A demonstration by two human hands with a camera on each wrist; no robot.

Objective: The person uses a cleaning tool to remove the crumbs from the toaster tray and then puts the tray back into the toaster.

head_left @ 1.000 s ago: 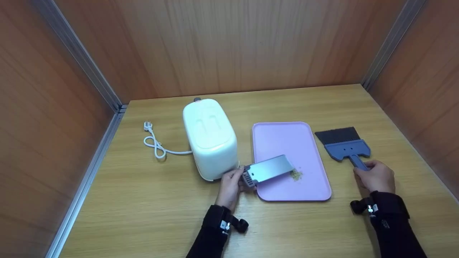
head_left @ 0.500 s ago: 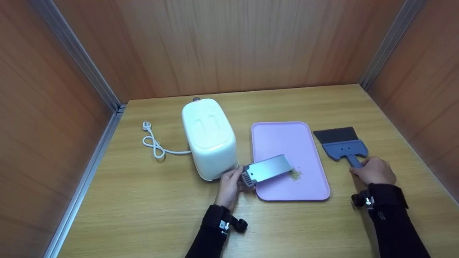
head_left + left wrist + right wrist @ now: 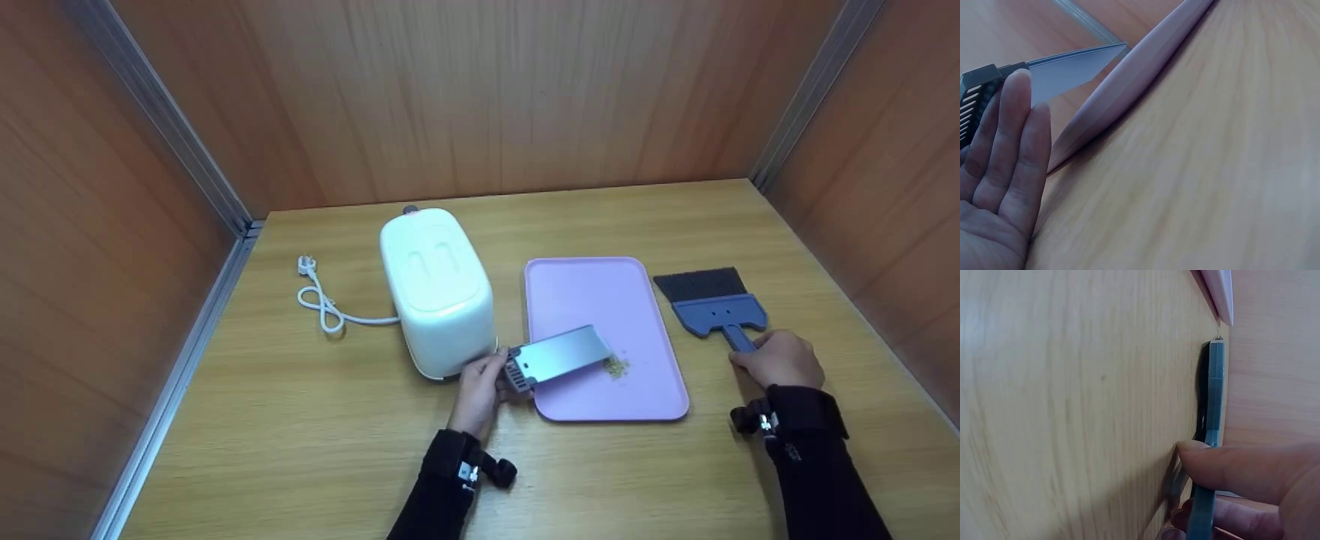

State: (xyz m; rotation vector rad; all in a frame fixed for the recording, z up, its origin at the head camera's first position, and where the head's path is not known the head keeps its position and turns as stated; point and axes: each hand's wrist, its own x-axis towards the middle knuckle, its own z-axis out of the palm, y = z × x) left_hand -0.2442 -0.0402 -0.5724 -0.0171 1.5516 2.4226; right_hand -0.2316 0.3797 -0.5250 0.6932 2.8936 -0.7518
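Note:
My left hand (image 3: 474,396) grips the grey vented end of a flat metal crumb tray (image 3: 566,354). The tray is tilted over the near left part of a purple tray (image 3: 589,289), its far end beside a small heap of yellowish crumbs (image 3: 616,367). In the left wrist view, straight fingers (image 3: 1016,129) lie against the vented end, the thumb out of sight. On the right, my right hand (image 3: 784,360) pinches the handle of a blue brush (image 3: 720,311) with dark bristles, which lies flat on the table. In the right wrist view the thumb (image 3: 1230,467) presses on that handle (image 3: 1202,512).
A white toaster-like appliance (image 3: 439,285) with a lidded top stands left of the purple tray, close to my left hand. Its white cord (image 3: 330,309) and plug lie looped to its left. Wood panels (image 3: 495,97) rise at the back and both sides of the table (image 3: 300,420).
My right hand has shifted slightly along the brush handle, and the brush has turned or slid a little. My left hand and the crumb tray look still.

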